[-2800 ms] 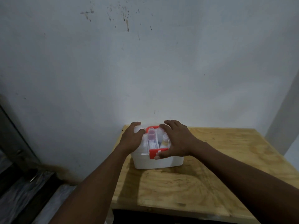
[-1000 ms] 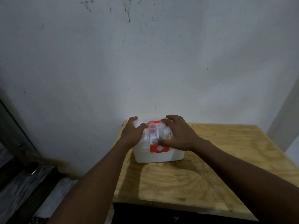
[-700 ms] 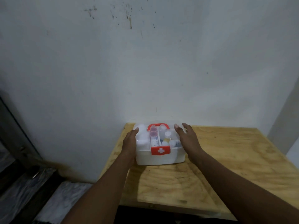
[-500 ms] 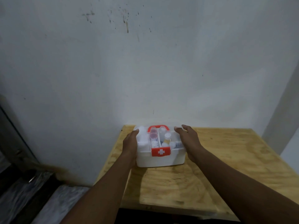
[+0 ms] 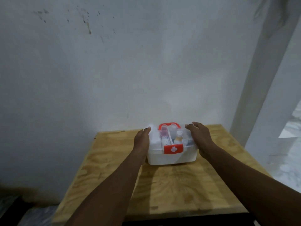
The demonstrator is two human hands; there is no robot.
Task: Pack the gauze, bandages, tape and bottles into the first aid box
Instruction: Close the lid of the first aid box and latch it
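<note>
Two bare forearms reach in from the bottom edge across the plywood table (image 5: pixel 179 190), whose front edge is partly hidden by them. The left hand (image 5: pixel 141 141) lies flat against the left side of the first aid box (image 5: pixel 171 158), fingers straight and together. The right hand (image 5: pixel 201 139) sits at the box's right side, its fingers loosely curved by the lid's edge; whether they actually press the plastic cannot be told. The white box stands on the table toward the back. Its clear lid (image 5: pixel 154 136) is down, with the red latch (image 5: pixel 173 149), marked with a white cross, lying over the front rim. Through the lid show a pink-capped bottle (image 5: pixel 164 133) and a white-capped bottle (image 5: pixel 179 135) with a yellowish body. The pale shapes around them are too blurred to sort into gauze, bandage or tape. The red handle (image 5: pixel 169 125) arches at the lid's far side. Behind it rises a stained white wall (image 5: pixel 114 70). A second ago both hands lay on top of the lid; they are now at the box's sides, and the box stands farther from the table's left back corner.
</note>
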